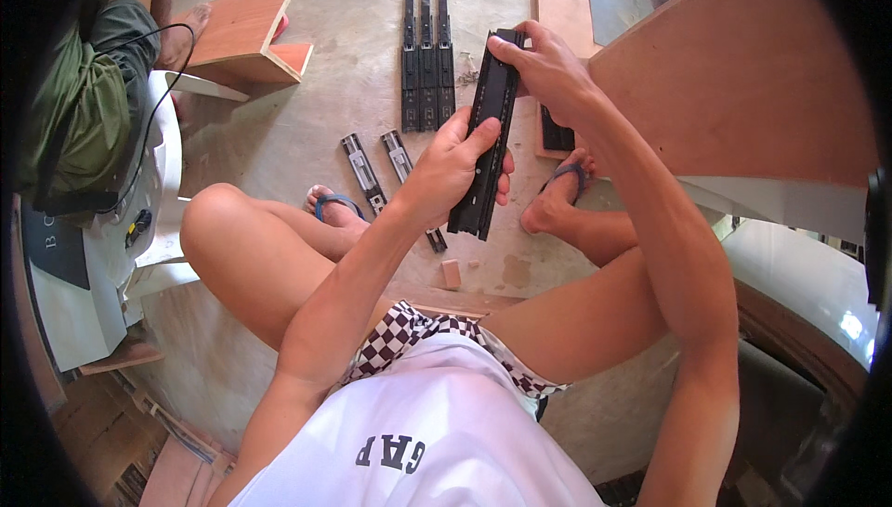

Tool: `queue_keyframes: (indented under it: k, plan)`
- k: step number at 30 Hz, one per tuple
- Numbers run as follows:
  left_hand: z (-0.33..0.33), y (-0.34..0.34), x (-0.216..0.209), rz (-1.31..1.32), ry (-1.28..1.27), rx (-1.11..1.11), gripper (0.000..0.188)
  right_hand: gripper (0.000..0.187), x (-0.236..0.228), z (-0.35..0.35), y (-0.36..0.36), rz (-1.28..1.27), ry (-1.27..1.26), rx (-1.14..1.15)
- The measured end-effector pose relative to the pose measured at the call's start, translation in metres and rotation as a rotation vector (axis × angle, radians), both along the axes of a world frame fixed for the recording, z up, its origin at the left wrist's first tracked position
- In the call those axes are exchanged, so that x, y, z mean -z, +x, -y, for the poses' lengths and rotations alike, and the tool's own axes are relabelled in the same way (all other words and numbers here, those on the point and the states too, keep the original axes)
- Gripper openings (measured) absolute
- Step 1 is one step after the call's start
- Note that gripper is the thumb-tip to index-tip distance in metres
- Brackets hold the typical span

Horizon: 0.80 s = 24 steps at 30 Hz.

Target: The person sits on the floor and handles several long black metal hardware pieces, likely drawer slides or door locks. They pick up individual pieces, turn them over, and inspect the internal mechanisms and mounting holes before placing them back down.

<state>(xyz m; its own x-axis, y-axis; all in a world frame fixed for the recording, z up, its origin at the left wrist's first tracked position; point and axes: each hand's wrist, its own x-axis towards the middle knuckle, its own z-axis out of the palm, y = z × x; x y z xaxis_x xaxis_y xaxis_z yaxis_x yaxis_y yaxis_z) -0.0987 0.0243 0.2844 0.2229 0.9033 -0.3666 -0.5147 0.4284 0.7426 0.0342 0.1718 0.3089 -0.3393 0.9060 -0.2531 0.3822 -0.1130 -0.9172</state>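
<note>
A long black slide rail [493, 96] is up in the air between the person's knees, above the floor [344, 52], slanting with its upper end toward the right. Both hands are closed on it: the left hand [452, 156] wraps the middle, thumb lying across the face and fingertips showing past the far edge, while the right hand [548, 59] pinches the upper end, thumb on the face and fingers behind. Whether it is one rail or several members nested side by side cannot be told. It looks like coated metal, so it is probably stiff and hard to bend, with some weight for its slimness but manageable in one hand. The smooth face may slip a little under dry fingers, and if the members run freely, a steep tilt could let one slide out. The outer long edges near the middle seem the safest hold, with a second grip at one end for steadiness, fingertips clear of the inner channel. Three black slides [426, 75] lie side by side beyond the left hand, and silver slides [360, 168] lie nearer the left foot.
</note>
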Motion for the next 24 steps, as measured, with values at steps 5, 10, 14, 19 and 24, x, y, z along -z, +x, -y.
queue_keyframes:
  k: [5,10,14,19,24]
  plan:
    - [0.002,0.000,-0.010,-0.117,-0.107,-0.032,0.049,0.047,0.005,0.002,-0.012,0.040,0.114,0.024]
    - [0.001,0.001,-0.013,-0.234,-0.080,-0.038,0.048,0.043,-0.001,0.005,-0.012,-0.125,0.032,0.035]
    - [0.007,0.007,-0.020,-0.210,-0.077,0.013,0.039,0.034,0.008,-0.016,0.006,-0.113,-0.059,0.099]
    - [0.034,0.013,-0.030,-0.147,-0.066,0.143,0.025,0.025,0.000,-0.074,0.062,-0.160,-0.078,0.288]
    - [0.049,0.014,-0.029,-0.216,-0.054,0.220,0.023,0.024,-0.007,-0.096,0.089,-0.239,-0.086,0.371]
